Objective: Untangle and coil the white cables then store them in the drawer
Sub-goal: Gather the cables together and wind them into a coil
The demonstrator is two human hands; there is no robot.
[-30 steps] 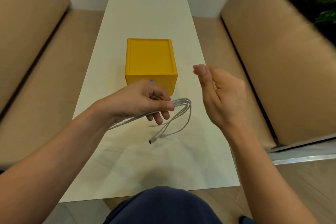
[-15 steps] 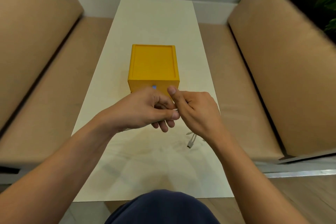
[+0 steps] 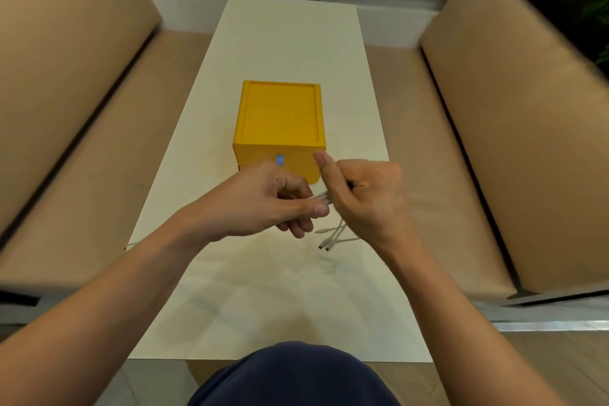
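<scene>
- Gripping the white cables (image 3: pixel 333 236) between thumb and curled fingers, our left hand (image 3: pixel 270 204) hovered above the table (image 3: pixel 290 43).
- Our right hand (image 3: pixel 365 198) curled round the same strands, thumb raised.
- Loose ends dangled just before the yellow drawer box (image 3: pixel 280 115).

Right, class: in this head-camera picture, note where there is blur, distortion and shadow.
Head view: the white cables blur between the left hand and right hand; the yellow drawer box is sharp; the right sofa bows and smears near the frame's side; soft shadows lie on the table near the person.
</scene>
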